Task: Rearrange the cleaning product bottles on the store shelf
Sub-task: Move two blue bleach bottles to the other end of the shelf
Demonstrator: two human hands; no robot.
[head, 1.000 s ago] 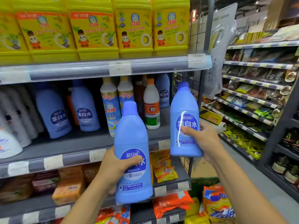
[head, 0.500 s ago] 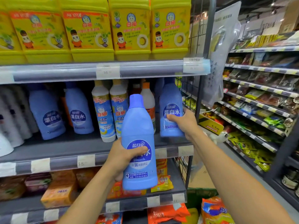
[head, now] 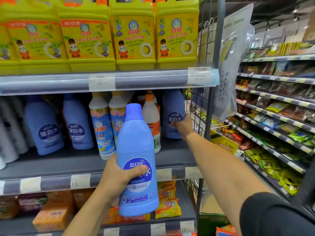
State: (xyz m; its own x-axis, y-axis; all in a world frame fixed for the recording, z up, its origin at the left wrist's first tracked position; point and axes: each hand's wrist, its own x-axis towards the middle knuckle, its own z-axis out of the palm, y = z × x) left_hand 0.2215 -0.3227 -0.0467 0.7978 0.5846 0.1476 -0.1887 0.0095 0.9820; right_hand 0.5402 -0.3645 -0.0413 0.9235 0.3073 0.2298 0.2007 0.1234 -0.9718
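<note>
My right hand [head: 182, 124] grips a blue bottle [head: 173, 104] at the right end of the middle shelf [head: 56, 163]; I judge this the placing step. My left hand [head: 115, 178] holds a second bottle [head: 136, 143] in front of the shelf edge. Next I should release the first and shelve that one nearby.

The blue bottle [head: 136, 147] you grip in your left hand [head: 117, 179] is smooth plastic with a soft sheen, and its label is glossy. The far bottle [head: 172, 106] that your right hand [head: 183, 124] holds looks like the same plastic. The yellow jugs [head: 134, 40] above are shinier plastic. The shelf [head: 51, 166] is matt grey painted metal, its edge strip [head: 144, 79] clear glossy plastic. The side grid [head: 202, 48] is dark metal wire. Your sleeve [head: 276, 217] is matt black cloth.
</note>
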